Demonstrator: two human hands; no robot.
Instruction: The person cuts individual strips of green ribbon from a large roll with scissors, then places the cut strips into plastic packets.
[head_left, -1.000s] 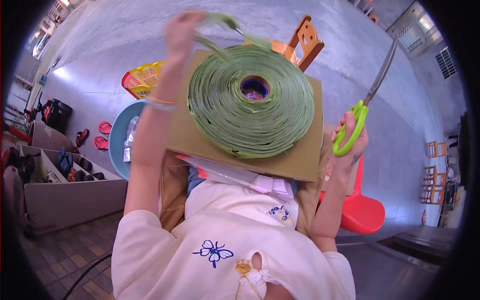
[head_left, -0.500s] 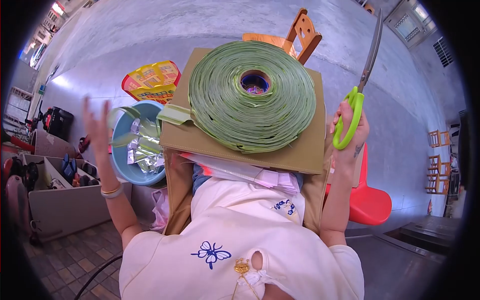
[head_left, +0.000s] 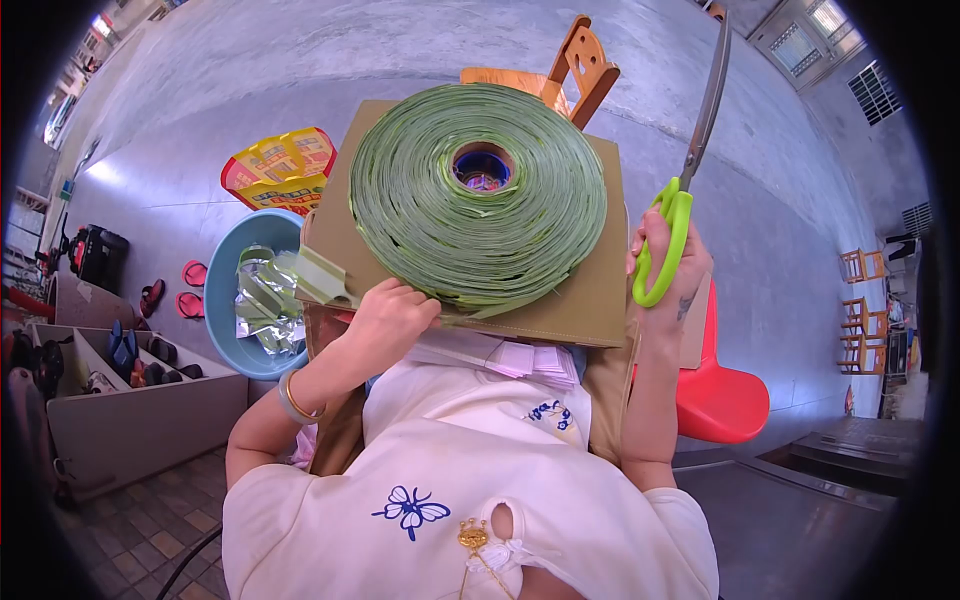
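Note:
A large roll of green strip [head_left: 478, 195] lies flat on a brown board [head_left: 590, 310] over the lap. Its loose end [head_left: 320, 275] sticks out past the board's left edge. My left hand [head_left: 392, 318] pinches at the roll's lower left rim, its fingers closed on the green strip. My right hand [head_left: 668, 250], right of the board, holds long scissors [head_left: 672, 220] by their lime-green handles, with the blades pointing up. Left of the board stands a blue basin [head_left: 225, 330] with silvery and green pieces [head_left: 268, 305] inside.
A red and yellow bag [head_left: 280, 170] stands behind the basin. Beyond the board is a wooden chair [head_left: 582, 70]; a red chair [head_left: 725, 400] is at the right. Pink slippers [head_left: 190, 303] and a shoe rack [head_left: 150, 410] are at the left. Pale packets [head_left: 530, 362] lie under the board.
My left hand has come from above the basin to the roll's lower left rim and closed there. The green piece over the basin's edge now lies inside. The scissors stay in my right hand.

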